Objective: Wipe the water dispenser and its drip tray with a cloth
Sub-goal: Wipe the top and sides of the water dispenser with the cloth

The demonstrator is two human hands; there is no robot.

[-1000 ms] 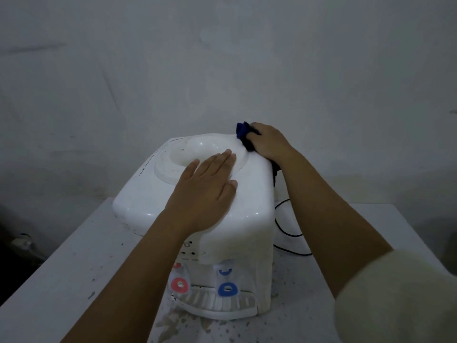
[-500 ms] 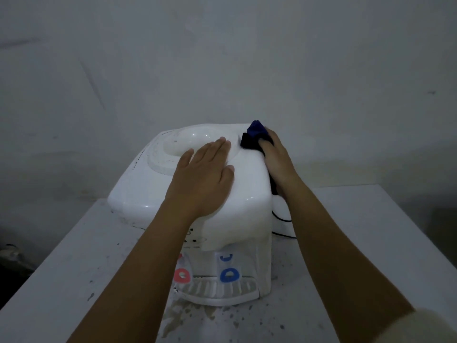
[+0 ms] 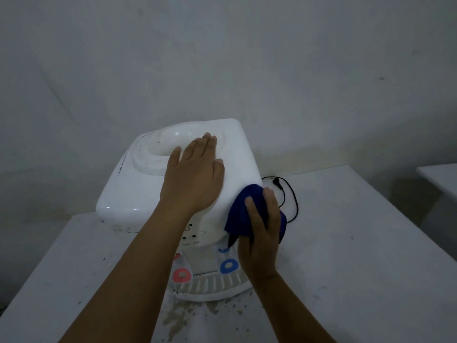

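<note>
Water dispenser (image 3: 148, 189) first — a white countertop unit, standing on a pale, speckled table (image 3: 358, 243) close against a grey wall (image 3: 222, 58), its round bottle well on top with no bottle in it. A dirty, splashed patch marks the table just in front of its base. Behind it on the right a black power cord (image 3: 293, 199) loops loose on the table, plug end lying free.

Low on the front the slotted drip tray (image 3: 212, 284) juts out, and it looks grimy; above it sit a red tap lever (image 3: 181, 275) and a blue tap lever (image 3: 228, 266).

The left hand (image 3: 193, 179) lies flat on the dispenser's top, fingers straight and together, reaching to the rim of the well — bracing the unit, I would say. The right hand (image 3: 262, 233) holds a bunched dark blue cloth (image 3: 243, 209), fingers curled over it, and presses it to the front right corner of the body, just above the blue lever.

By my reckoning the job is somewhere in the middle. The cloth is on the upper casing at the right; grey marks show around the well's rim and down the left edge of the top, and the tray, the levers and the recess behind them appear untouched. The tray looks like the bulk of what is left.
</note>
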